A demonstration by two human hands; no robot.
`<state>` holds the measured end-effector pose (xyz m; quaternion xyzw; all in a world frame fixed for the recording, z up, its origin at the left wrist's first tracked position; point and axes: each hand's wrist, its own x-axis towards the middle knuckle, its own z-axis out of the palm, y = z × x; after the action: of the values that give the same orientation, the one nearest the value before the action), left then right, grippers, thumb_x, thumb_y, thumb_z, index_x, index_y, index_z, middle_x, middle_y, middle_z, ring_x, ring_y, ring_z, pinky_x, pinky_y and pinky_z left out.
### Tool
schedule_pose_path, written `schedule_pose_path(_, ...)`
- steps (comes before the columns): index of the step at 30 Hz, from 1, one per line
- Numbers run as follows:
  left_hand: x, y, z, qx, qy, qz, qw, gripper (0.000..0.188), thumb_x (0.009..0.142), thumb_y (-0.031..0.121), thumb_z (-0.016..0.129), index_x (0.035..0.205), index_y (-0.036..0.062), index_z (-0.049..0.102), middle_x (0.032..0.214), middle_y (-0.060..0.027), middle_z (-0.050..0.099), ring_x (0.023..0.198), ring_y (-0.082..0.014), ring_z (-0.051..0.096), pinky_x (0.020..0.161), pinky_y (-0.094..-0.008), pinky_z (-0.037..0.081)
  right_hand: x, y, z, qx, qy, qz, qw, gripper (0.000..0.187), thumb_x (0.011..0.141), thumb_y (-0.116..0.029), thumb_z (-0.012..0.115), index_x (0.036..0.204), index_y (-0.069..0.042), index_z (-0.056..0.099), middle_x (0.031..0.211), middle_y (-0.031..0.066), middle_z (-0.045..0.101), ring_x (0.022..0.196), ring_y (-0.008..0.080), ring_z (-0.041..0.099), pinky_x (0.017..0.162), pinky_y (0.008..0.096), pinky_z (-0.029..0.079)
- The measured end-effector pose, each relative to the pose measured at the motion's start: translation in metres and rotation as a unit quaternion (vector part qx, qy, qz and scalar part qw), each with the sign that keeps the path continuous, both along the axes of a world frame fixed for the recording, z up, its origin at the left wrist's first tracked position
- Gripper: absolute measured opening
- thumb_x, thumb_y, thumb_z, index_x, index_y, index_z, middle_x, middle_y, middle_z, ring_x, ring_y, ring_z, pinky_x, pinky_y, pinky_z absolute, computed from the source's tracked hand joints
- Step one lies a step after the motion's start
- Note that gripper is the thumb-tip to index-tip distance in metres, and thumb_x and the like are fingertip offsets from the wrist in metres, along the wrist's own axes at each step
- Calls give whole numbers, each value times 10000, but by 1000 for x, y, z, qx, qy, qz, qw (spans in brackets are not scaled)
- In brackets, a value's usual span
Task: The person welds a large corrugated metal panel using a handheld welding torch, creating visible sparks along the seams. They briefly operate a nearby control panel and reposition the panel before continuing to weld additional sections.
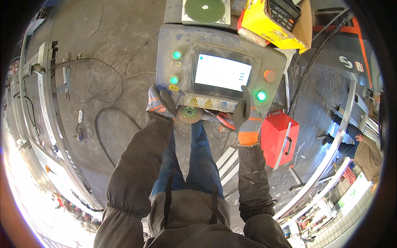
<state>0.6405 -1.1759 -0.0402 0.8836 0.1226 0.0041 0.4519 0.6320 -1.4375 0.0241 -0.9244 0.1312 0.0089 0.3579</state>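
Observation:
A grey, dusty control panel (231, 43) with a lit screen (221, 71) stands in front of me. My left hand (160, 102), in a grey-and-orange glove with a dark coating, is closed on the panel's lower left corner, its thumb on top and the other fingers mostly hidden. My right hand (248, 118), gloved alike, is at the lower right edge. One finger stretches up to the screen's lower right corner, and nothing shows in that hand. Two green buttons (175, 67) are left of the screen; a red knob (269, 76) and a lit green button (261, 96) are on the right.
A green-faced disc (190, 112) is below the panel. Behind it are a green cutting disc (204, 9) and a yellow box (269, 22) holding a calculator (283, 14). A red case (278, 138) stands right. Cables (97, 124) cross the floor; another person (366, 153) is far right.

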Motion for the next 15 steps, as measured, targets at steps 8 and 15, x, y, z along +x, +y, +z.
schedule_pose_path(8,-5,3,-34,96,-23,132,986,331,1015,301,515,1175,18,579,928,-114,655,826,-282,638,728,-419,497,-14,4,8,57,-84,20,995,444,966,42,527,1405,3,579,1345,168,638,1194,255,603,1035,343,457)
schedule_pose_path(15,-58,4,-32,37,-57,118,991,395,970,282,530,1289,51,553,1048,-129,655,987,-320,645,875,-439,495,-102,111,45,109,-20,192,975,430,1059,-271,521,1369,19,588,1329,213,645,1219,310,624,1040,389,469)
